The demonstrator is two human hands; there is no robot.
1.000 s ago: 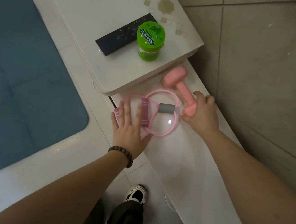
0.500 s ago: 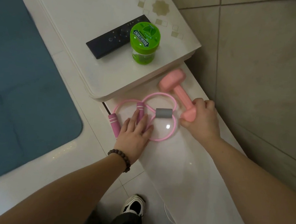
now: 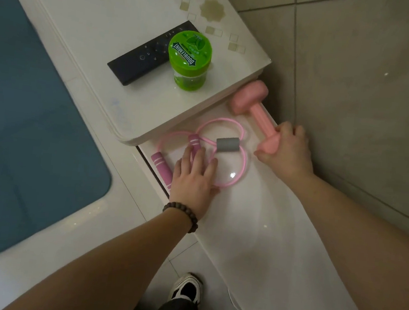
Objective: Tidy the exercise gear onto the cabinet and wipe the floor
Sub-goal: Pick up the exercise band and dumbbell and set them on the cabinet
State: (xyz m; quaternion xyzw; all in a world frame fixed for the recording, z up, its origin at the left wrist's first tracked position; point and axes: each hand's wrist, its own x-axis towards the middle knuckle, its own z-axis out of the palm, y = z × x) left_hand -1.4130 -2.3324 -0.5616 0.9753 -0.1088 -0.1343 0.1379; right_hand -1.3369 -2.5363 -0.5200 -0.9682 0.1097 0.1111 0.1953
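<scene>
Blue mat (image 3: pixel 27 112): on the floor, far left of the low cabinet (image 3: pixel 265 235)
Raised cabinet top (image 3: pixel 110 33): up and left of the low cabinet, overhanging its far end
Black remote (image 3: pixel 145 56): flat on the raised top, just left of the green jar
Green jar (image 3: pixel 189 59): upright on the raised top, lid printed DOUBLEMINT, touching or just beside the remote
Jump rope (image 3: pixel 223 154): on the low cabinet's far end, pink cord coiled in loops, one pink handle (image 3: pixel 161 168) at the cabinet's left edge, a second under the fingers, grey sleeve (image 3: pixel 227 144) on the cord
Left hand (image 3: pixel 193 181): flat on the low cabinet, fingers straight and spread, pressing on the rope's second handle and cord; beaded bracelet (image 3: pixel 181 214) at the wrist
Pink dumbbell (image 3: pixel 257 110): lying on the low cabinet, right of the rope, far head beside the raised top
Right hand (image 3: pixel 287 152): fingers curled round the dumbbell's near head, gripping it
Shoe (image 3: pixel 186 289): on the floor tiles, left of the low cabinet's near end
</scene>
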